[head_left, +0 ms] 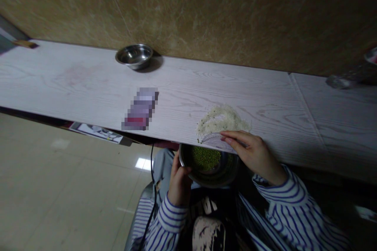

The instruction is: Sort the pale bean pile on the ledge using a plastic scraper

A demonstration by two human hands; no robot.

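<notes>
My left hand (180, 180) grips the left rim of a metal bowl (218, 183), thumb over the edge. The bowl is tucked against the counter's front edge. Inside it lies a heap of green mung beans (205, 158). On the counter just beyond is a spread pile of white rice (224, 119), with a few mung beans scattered through it. My right hand (255, 151) reaches over the counter's edge at the near side of the rice. Its thumb and fingers are pressed together in a pinch; whatever is between the tips is too small to make out.
A second metal bowl (134, 58) stands near the wall on the white wood-grain counter (182, 86). A blurred-out phone-shaped object (141, 108) lies left of the rice. Clear plastic (341, 81) sits at the far right. A dark cable (152, 164) hangs beside my left arm.
</notes>
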